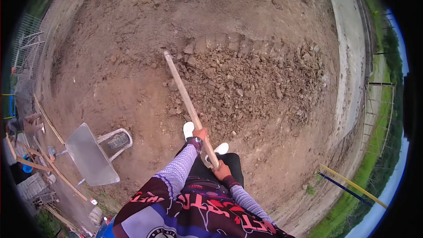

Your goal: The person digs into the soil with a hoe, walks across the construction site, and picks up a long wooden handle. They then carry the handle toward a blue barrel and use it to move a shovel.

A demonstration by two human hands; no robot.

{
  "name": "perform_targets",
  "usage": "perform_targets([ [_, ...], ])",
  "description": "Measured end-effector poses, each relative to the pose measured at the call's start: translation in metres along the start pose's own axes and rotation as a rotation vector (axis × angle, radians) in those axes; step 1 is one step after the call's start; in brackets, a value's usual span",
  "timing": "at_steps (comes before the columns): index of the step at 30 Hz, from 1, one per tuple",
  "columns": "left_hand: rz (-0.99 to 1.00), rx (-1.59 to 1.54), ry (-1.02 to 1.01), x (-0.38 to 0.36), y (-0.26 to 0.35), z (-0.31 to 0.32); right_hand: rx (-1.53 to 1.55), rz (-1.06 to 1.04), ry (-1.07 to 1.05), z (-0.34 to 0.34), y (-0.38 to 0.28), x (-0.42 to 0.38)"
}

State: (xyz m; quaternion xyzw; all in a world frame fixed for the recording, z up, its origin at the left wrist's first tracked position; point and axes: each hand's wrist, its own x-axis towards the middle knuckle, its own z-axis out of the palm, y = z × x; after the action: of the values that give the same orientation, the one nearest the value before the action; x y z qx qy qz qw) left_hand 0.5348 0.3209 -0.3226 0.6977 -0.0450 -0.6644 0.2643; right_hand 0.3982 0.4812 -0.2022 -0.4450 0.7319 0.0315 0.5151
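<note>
A long, pale wooden tool handle (185,92) runs slantwise from my body out to the soil. My left hand (200,134) is wrapped round it partway along, above my white shoes. Closer to my body, my right hand (221,170) grips the handle near its rear end. The far tip meets the ground at the left edge of a patch of loose, broken soil (246,88). Whatever head the tool has cannot be made out there.
A metal wheelbarrow (90,154) lies tipped on the left. Beyond it, another person (26,125) is near wooden boards (48,123) and a wire mesh panel (24,57). A concrete strip (350,57) borders the dirt on the right. Yellow and dark poles (352,185) show at lower right.
</note>
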Motion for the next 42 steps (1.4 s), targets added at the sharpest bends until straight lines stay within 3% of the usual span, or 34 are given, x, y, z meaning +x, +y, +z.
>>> perform_targets([
  [2,-0.069,-0.022,-0.006,0.002,-0.042,-0.018,-0.017,0.008,-0.019,0.024,0.028,-0.013],
  [5,-0.092,-0.019,0.019,0.001,-0.055,-0.037,0.014,-0.023,-0.019,0.047,0.038,-0.016],
  [8,-0.005,-0.013,0.064,-0.024,-0.024,-0.046,0.058,-0.166,-0.008,0.047,0.04,-0.009],
  [11,0.22,-0.208,0.054,-0.044,0.041,-0.071,0.025,-0.448,0.102,0.044,0.0,0.007],
  [16,0.76,-0.209,-0.118,-0.195,0.236,-0.077,0.097,-0.894,0.401,-0.013,-0.15,0.054],
  [19,1.206,-0.182,-0.084,-0.289,0.382,-0.083,0.142,-1.054,0.5,-0.087,-0.294,0.022],
  [21,1.404,-0.215,-0.045,-0.331,0.482,-0.097,0.176,-1.123,0.539,-0.127,-0.382,-0.004],
  [23,1.541,-0.192,-0.037,-0.356,0.563,-0.11,0.229,-1.163,0.622,-0.153,-0.454,-0.024],
  [25,1.51,-0.081,-0.004,-0.36,0.622,-0.124,0.24,-1.141,0.661,-0.163,-0.514,-0.012],
  [28,1.484,-0.098,-0.028,-0.29,0.672,-0.136,0.232,-1.063,0.657,-0.142,-0.561,0.054],
  [31,1.301,-0.096,0.064,-0.145,0.648,-0.143,0.247,-0.873,0.53,-0.066,-0.535,0.147],
  [33,1.052,-0.047,0.087,-0.011,0.574,-0.145,0.232,-0.64,0.445,0.009,-0.47,0.196],
  [34,0.928,-0.014,0.057,0.044,0.511,-0.148,0.239,-0.502,0.367,0.052,-0.422,0.206],
  [36,0.497,0.15,-0.013,0.162,0.354,-0.169,0.21,-0.186,0.23,0.133,-0.335,0.173],
  [37,0.261,0.389,-0.021,0.206,0.267,-0.186,0.199,-0.021,0.117,0.154,-0.313,0.138],
  [39,0.124,0.332,0.06,0.163,0.212,-0.176,0.142,0.076,0.129,0.174,-0.272,0.108],
  [42,0.076,0.332,-0.063,0.111,0.185,-0.194,0.151,0.099,0.091,0.158,-0.259,0.042],
])
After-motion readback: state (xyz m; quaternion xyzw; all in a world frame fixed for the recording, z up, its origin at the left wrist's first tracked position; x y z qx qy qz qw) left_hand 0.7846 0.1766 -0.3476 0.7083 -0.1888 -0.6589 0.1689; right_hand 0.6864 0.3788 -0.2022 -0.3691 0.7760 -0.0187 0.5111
